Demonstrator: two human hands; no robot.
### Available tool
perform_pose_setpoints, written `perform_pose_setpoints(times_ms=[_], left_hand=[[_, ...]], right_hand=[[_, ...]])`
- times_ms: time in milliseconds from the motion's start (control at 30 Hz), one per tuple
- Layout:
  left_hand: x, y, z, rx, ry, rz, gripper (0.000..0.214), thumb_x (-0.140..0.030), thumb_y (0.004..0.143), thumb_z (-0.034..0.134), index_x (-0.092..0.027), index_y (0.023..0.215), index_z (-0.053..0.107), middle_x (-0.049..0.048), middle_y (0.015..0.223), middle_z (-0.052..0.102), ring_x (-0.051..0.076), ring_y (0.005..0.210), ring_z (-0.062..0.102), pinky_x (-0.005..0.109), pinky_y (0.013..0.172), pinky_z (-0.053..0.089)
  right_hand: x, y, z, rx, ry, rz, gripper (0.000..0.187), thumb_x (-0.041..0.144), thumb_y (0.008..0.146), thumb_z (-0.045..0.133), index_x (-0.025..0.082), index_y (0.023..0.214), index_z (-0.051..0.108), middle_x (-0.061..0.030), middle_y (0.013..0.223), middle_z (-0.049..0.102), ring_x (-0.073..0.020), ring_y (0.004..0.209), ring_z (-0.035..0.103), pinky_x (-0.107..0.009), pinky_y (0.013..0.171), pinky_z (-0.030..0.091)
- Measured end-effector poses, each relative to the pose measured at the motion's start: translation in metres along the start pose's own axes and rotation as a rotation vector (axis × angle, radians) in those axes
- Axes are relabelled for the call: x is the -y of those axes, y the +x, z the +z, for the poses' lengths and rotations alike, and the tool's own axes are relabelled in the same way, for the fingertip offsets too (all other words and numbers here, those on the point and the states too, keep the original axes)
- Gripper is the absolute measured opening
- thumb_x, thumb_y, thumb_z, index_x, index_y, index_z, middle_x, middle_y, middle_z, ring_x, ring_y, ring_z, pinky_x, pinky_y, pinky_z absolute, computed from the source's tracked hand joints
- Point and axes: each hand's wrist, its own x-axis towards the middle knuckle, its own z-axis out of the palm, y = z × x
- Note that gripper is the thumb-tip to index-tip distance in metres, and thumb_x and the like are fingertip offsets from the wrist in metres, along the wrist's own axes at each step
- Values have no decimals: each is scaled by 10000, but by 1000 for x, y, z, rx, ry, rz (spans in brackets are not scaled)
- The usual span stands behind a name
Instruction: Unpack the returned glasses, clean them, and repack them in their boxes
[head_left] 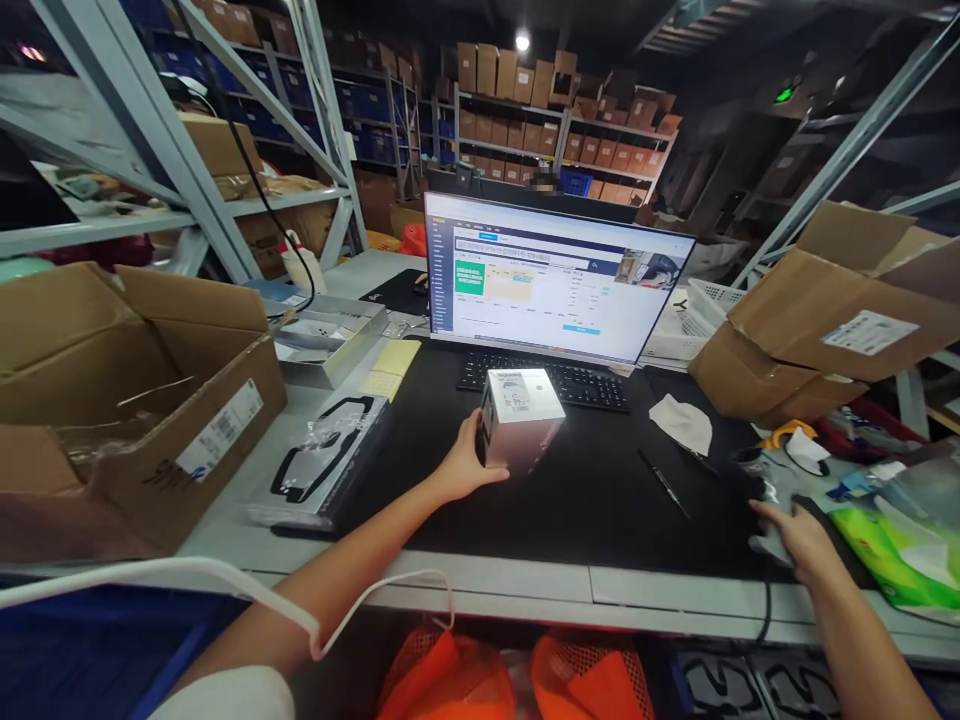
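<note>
My left hand grips the left side of a small white boxed product with a printed label on top. The box stands on the black desk mat in front of the keyboard. My right hand lies over a dark object at the mat's right edge, probably a mouse or scanner; a black cable runs down from there. Its fingers curl over that object, which is mostly hidden. Behind the keyboard a monitor shows a web form.
An open cardboard box stands at the left, and a black-and-grey packaged item lies beside the mat. A pen and a crumpled tissue rest on the mat. Cardboard boxes are stacked at the right, with green packaging nearby.
</note>
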Motion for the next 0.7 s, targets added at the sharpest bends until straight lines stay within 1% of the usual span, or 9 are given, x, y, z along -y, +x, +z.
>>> perform_pose_setpoints(times_ms=[67, 133, 200, 267, 333, 400, 533, 633, 700], left_hand=[[-8, -4, 2, -42, 63, 51, 1213, -399, 630, 848, -190, 1568, 108, 217, 1595, 227, 371, 1515, 294, 544, 1256, 249], [-15, -9, 4, -124, 189, 138, 1117, -361, 668, 818, -229, 1551, 148, 184, 1554, 274, 357, 1495, 317, 551, 1246, 281], [-18, -12, 3, -219, 347, 209, 980, -326, 729, 765, -248, 1529, 204, 172, 1504, 316, 357, 1479, 320, 559, 1242, 292], [-17, -14, 1, -287, 484, 267, 830, -287, 794, 697, -243, 1502, 266, 180, 1472, 331, 369, 1471, 307, 562, 1241, 288], [-13, -12, -2, -329, 568, 330, 738, -247, 824, 653, -219, 1478, 313, 195, 1452, 339, 384, 1460, 305, 567, 1239, 284], [-8, -9, -4, -367, 610, 389, 725, -237, 830, 648, -192, 1474, 320, 208, 1429, 352, 396, 1436, 324, 576, 1225, 301], [1, -4, -2, -497, 641, 495, 776, -233, 810, 693, -182, 1482, 308, 200, 1371, 388, 397, 1369, 400, 583, 1167, 383], [4, -2, -1, -535, 644, 550, 767, -196, 808, 690, -191, 1482, 325, 196, 1379, 393, 395, 1371, 404, 588, 1158, 391], [4, -2, -2, -544, 610, 558, 804, -194, 797, 702, -199, 1497, 308, 196, 1390, 381, 395, 1382, 397, 589, 1160, 391]], right_hand=[[18, -12, 1, 27, 108, 28, 501, 583, 662, 718, 275, 1055, 682, -88, 787, 630, -309, 699, 652, -505, 661, 543], [28, -27, 1, 49, 255, 62, 469, 587, 676, 707, 286, 1034, 665, -48, 693, 569, -270, 596, 599, -463, 581, 511], [35, -45, 4, 83, 432, 96, 404, 575, 709, 684, 289, 991, 640, 4, 601, 479, -219, 492, 505, -404, 505, 443], [44, -62, 13, 157, 539, 131, 366, 524, 740, 693, 273, 998, 629, 30, 566, 451, -185, 462, 446, -360, 484, 381], [60, -76, 27, 265, 532, 170, 383, 459, 746, 728, 235, 1043, 634, 30, 558, 495, -169, 477, 449, -333, 497, 366], [81, -86, 42, 381, 465, 201, 400, 410, 732, 754, 199, 1053, 642, 30, 555, 534, -157, 493, 469, -312, 507, 388], [114, -99, 60, 548, 359, 230, 230, 335, 684, 748, 180, 795, 619, 28, 537, 548, -128, 494, 492, -278, 512, 433], [112, -94, 53, 536, 364, 232, 267, 386, 680, 749, 185, 682, 574, 14, 522, 546, -124, 494, 491, -275, 508, 451], [93, -79, 41, 411, 357, 254, 328, 451, 670, 776, 181, 722, 597, -11, 556, 592, -146, 515, 531, -287, 510, 470]])
